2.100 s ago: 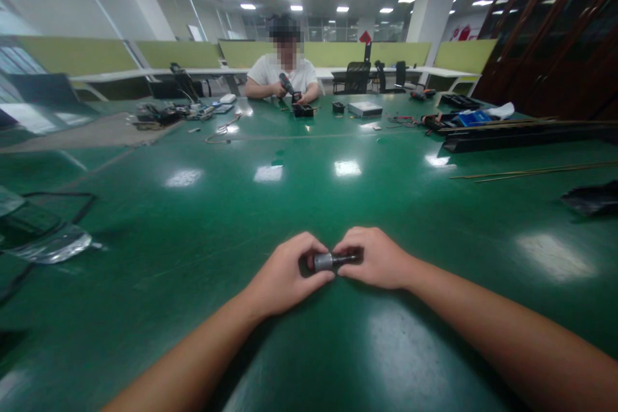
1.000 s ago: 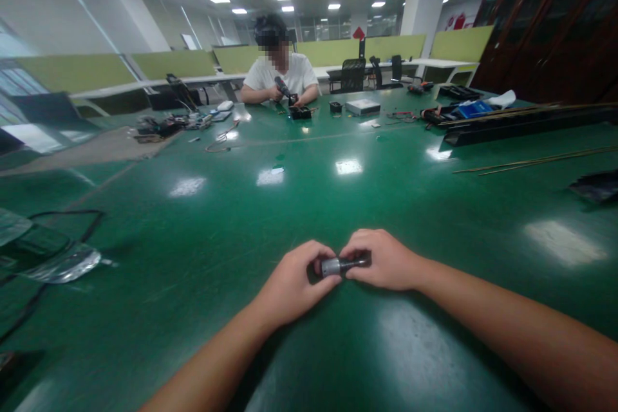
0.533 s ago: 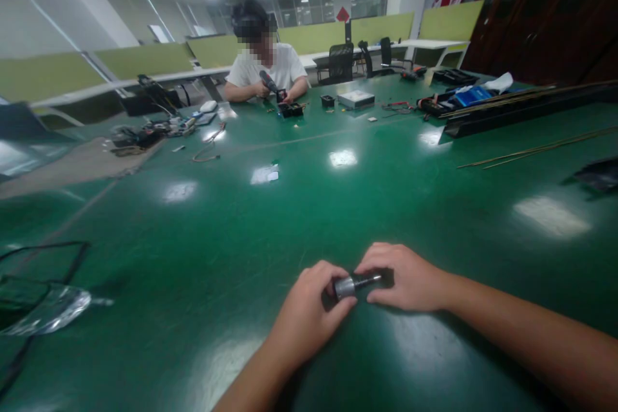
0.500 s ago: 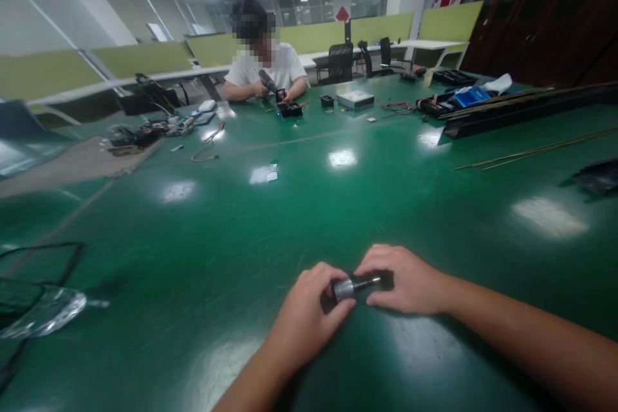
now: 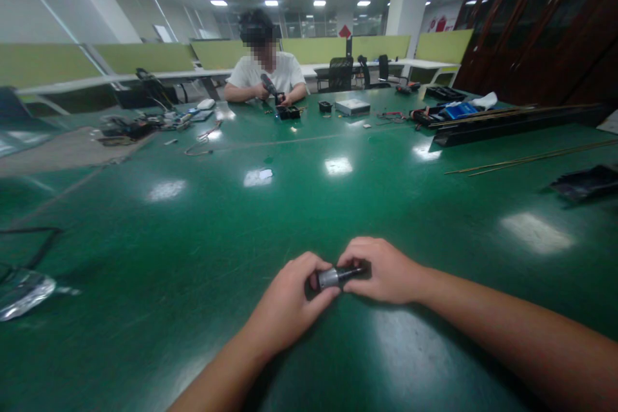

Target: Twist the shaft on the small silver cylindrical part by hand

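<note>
A small silver-and-black cylindrical metal part [image 5: 329, 278], with a narrower black end, lies sideways between my two hands low in the head view. My left hand [image 5: 292, 293] grips its silver body between thumb and fingers. Around the narrower black end is my right hand [image 5: 386, 271], its thumb and fingertips curled close to it. The far tip of the part sits in shadow inside the right hand. Beneath both hands is the green tabletop [image 5: 217, 238].
Across the table a person [image 5: 265, 74] holds a power drill [image 5: 268, 85] over a black box [image 5: 288, 112]. A silver box [image 5: 352, 106], a long black channel [image 5: 502, 127], thin rods [image 5: 526, 158] and a clear plastic wrapper [image 5: 29, 296] lie about.
My right hand has moved closer to my left, and its fingers have closed in around the part's black end. Both hands appear further left as the view has shifted.
</note>
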`<state>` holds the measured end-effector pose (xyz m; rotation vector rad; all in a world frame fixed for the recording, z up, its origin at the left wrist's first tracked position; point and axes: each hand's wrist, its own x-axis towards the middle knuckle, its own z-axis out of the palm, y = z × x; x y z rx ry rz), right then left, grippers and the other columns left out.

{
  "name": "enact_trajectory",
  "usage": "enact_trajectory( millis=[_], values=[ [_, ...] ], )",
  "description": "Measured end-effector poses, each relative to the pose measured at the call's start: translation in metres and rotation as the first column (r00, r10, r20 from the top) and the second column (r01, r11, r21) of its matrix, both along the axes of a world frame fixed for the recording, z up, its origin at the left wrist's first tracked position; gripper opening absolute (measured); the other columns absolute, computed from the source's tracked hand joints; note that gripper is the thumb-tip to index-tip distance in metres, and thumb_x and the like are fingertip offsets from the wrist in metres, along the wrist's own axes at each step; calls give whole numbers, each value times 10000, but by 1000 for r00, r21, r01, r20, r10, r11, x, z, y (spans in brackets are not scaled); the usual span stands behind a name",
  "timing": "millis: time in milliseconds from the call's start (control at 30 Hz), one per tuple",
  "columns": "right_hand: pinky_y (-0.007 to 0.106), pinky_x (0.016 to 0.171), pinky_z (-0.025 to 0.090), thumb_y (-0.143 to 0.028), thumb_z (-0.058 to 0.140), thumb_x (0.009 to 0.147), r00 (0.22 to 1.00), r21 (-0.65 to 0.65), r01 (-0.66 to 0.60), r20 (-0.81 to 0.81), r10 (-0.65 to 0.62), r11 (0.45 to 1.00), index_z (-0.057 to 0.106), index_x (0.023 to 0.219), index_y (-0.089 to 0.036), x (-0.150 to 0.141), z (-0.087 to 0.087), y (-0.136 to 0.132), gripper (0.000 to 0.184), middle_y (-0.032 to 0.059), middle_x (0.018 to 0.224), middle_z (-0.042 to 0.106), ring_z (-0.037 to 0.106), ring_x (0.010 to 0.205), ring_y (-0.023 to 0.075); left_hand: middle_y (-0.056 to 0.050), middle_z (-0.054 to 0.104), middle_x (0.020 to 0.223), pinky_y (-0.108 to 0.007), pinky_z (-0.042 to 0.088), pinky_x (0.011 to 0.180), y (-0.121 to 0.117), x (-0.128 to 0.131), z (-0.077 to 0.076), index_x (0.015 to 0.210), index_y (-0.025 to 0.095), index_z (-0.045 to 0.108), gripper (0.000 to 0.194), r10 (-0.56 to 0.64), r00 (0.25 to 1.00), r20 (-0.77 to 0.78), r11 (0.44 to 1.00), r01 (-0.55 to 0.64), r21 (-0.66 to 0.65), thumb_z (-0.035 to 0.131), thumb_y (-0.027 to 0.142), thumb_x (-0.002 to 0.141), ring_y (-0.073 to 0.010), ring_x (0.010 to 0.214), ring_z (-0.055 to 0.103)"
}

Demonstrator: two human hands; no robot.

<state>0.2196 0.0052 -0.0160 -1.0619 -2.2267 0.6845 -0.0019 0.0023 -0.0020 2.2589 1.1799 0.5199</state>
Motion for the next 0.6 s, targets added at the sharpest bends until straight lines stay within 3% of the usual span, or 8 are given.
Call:
enact_trajectory(
  millis=[200,600],
  values=[
    [288,741,430,-189,724,760,1000,41,-12,28,10,999,689,896,-187,-2,-2,0,141,27,836,674,600,800,170,-16,623,853,-274,438,692,-1,0,-1,937,195,619,132,4,999,38,1000,-4,12,671,250,829,-176,774,582],
    [281,732,445,-190,707,789,1000,38,-16,23,15,999,700,918,-186,1,-2,2,129,34,835,675,598,797,169,-18,620,849,-271,450,678,0,1,0,955,195,627,133,37,998,51,999,-37,3,663,233,833,-171,754,588]
  ],
)
